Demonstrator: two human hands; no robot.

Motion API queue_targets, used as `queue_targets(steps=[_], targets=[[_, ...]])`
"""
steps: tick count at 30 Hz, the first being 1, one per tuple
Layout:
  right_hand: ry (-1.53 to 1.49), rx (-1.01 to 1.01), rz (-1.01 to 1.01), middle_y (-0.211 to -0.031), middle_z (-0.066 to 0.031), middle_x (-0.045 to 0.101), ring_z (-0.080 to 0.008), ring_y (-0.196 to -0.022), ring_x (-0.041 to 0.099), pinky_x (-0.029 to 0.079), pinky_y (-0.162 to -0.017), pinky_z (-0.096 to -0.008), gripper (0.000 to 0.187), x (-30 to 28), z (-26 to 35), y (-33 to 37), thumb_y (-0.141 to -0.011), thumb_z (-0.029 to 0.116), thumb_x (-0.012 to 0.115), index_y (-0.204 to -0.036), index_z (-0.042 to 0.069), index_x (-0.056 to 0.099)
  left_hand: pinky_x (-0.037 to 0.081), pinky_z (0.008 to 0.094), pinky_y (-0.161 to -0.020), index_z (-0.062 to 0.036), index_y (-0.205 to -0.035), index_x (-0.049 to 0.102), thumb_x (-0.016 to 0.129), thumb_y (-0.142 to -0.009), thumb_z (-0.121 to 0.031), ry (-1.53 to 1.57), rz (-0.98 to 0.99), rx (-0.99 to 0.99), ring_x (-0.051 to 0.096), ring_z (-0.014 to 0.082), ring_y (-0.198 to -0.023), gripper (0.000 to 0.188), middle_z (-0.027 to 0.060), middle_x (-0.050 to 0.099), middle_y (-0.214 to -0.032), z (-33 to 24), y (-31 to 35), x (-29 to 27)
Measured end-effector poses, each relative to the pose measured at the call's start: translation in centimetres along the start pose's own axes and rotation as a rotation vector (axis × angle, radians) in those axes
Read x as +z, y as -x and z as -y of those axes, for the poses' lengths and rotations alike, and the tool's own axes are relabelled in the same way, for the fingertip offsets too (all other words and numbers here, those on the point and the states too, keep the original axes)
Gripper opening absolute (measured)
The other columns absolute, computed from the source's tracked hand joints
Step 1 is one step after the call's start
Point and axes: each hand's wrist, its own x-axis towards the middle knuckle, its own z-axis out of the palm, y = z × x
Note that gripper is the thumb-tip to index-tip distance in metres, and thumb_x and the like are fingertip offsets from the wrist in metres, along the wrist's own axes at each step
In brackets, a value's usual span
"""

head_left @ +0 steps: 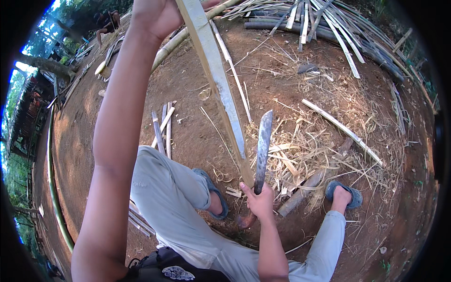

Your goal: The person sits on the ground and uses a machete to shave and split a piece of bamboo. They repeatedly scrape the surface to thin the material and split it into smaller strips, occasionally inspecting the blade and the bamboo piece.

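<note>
A long split bamboo slat [218,77], pale along its inner face, slopes from the top of the view down to its middle. At its far upper end my left hand [159,16] is closed round it, the fingers partly cut off by the frame's edge. My right hand [260,202] grips a machete [264,143] by its brown wooden handle, blade pointing up and away. The slat's lower end rests against this hand, by the thumb and the base of the blade.
Thin shavings [300,150] lie around a short bamboo piece [300,192] between my sandalled feet. A pile of bamboo strips [324,23] lies at the far right. Another bamboo strip [345,127] rests on the dirt. Another person [108,21] sits at the far left.
</note>
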Motion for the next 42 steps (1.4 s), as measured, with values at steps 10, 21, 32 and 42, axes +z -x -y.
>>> queue_targets(steps=[10, 21, 32, 42], targets=[[-0.397, 0.122, 0.003, -0.062, -0.0002, 0.053, -0.0073, -0.043, 0.047, 0.039, -0.037, -0.0259, 0.019, 0.3, 2.6, 0.9, -0.093, 0.013, 0.069, -0.093, 0.003, 0.053, 0.049, 0.0367, -0.082, 0.0004, -0.106, 0.060, 0.049, -0.103, -0.046, -0.854, 0.635, -0.693, 0.061, 0.0197, -0.090, 0.047, 0.0120, 0.064, -0.091, 18.5, 25.3, -16.1], [-0.543, 0.108, -0.028, -0.063, -0.0010, 0.054, -0.0094, -0.045, 0.051, 0.041, -0.040, -0.0273, 0.016, 3.4, 1.0, 2.2, -0.096, 0.009, 0.063, -0.101, 0.001, 0.051, 0.051, 0.0319, -0.059, -0.0014, -0.094, 0.057, 0.055, -0.102, -0.033, -0.627, 0.550, -1.149, 0.060, 0.0128, -0.071, 0.033, 0.0055, 0.058, -0.076, 19.7, 26.7, -10.8], [-0.477, -0.026, -0.294, -0.069, -0.0019, 0.057, -0.0058, -0.043, 0.047, 0.039, -0.038, -0.0230, 0.032, -1.3, 3.5, 0.4, -0.098, 0.025, 0.064, -0.116, 0.002, 0.054, 0.037, 0.0246, -0.037, -0.0001, -0.106, 0.057, 0.042, -0.107, -0.033, -0.470, 0.735, -1.161, 0.047, 0.0094, -0.040, 0.036, 0.0064, 0.058, -0.068, 13.7, 22.7, -12.0], [-0.875, -0.032, -0.371, -0.075, -0.0016, 0.057, -0.0057, -0.045, 0.044, 0.043, -0.040, -0.0230, 0.023, -4.2, 5.5, -0.3, -0.092, 0.014, 0.072, -0.101, 0.003, 0.054, 0.051, 0.0276, -0.045, 0.0009, -0.113, 0.052, 0.042, -0.107, -0.035, -0.394, 0.990, -1.485, 0.064, 0.0162, -0.051, 0.037, 0.0068, 0.059, -0.072, 8.0, 25.0, -11.9]])
